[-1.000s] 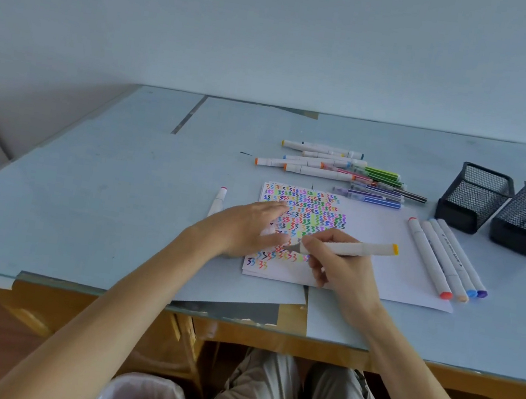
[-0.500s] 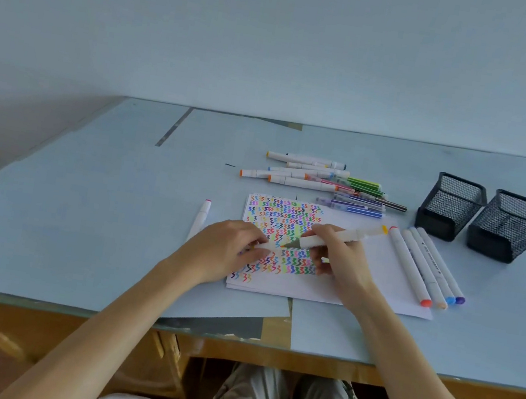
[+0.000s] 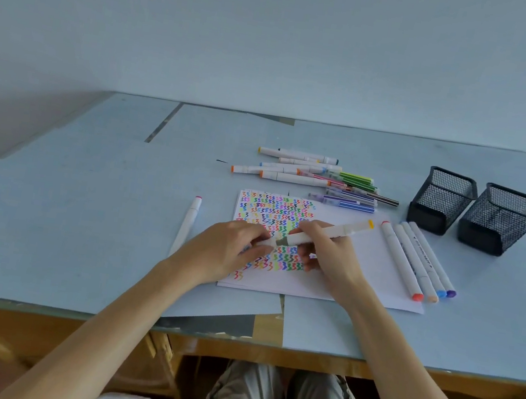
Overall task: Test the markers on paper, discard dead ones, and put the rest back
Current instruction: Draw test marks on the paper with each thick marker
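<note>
Both forearms reach in from the near edge of the counter (image 3: 83,206) and meet over the paper (image 3: 362,282); the right hand (image 3: 328,257) is curled round the barrel of a white marker (image 3: 324,234) with a yellow end cap, holding it tilted with that cap pointing up and away to the right; the left hand (image 3: 230,249), knuckles up, pinches a small white piece (image 3: 265,241), seemingly the cap, at the marker's grey lower end; whether the two are touching or just apart is hard to tell, and the tip itself is hidden; the hands cover part of the coloured squiggles on the paper's left half; four white markers (image 3: 416,260) lie side by side on the paper's right edge, a single marker (image 3: 187,222) left of the paper, a loose pile of markers (image 3: 313,176) beyond it, and two black mesh holders (image 3: 471,210) beyond its right corner.
</note>
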